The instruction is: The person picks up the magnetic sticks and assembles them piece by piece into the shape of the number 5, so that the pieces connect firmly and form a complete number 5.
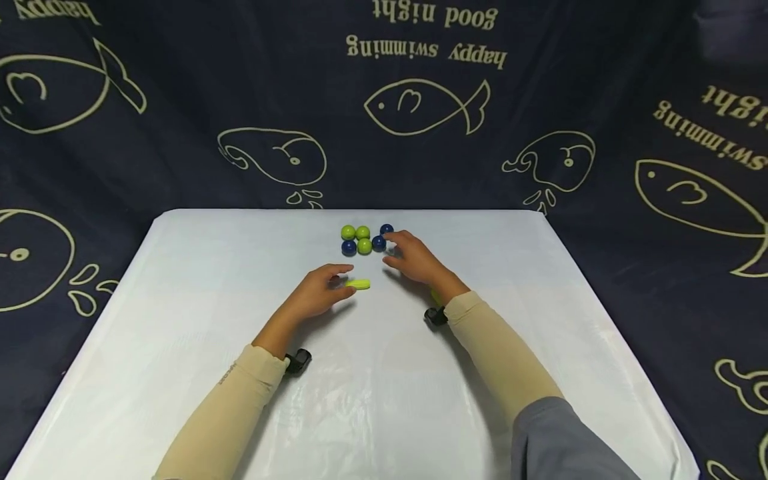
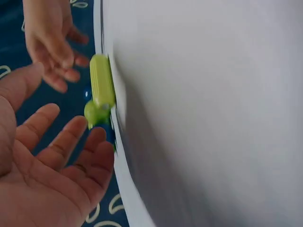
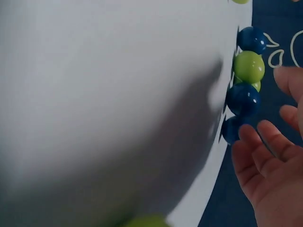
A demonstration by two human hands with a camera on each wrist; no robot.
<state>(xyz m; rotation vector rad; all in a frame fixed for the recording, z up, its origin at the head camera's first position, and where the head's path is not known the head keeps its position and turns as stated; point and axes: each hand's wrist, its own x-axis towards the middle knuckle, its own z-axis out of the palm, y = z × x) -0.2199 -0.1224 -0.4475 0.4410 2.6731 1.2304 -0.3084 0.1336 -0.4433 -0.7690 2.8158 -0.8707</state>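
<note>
Three green balls (image 1: 363,232) and three dark blue balls (image 1: 379,243) sit in a close cluster near the table's far edge. My right hand (image 1: 415,257) hovers at the cluster's right side with its fingers loosely bent around air. In the right wrist view its fingertips lie right by the nearest blue ball (image 3: 232,130). My left hand (image 1: 318,290) is held palm inward with nothing in it. Its fingertips are just left of a small yellow-green ribbed block (image 1: 359,284), seen larger as the ribbed block (image 2: 102,80) in the left wrist view.
Another yellow-green piece (image 1: 436,297) lies partly hidden beneath the right wrist. A white cover spreads over the table (image 1: 372,400). Behind the table hangs a dark cloth (image 1: 420,173) printed with fish and lettering. Black cameras (image 1: 299,361) are strapped to both wrists.
</note>
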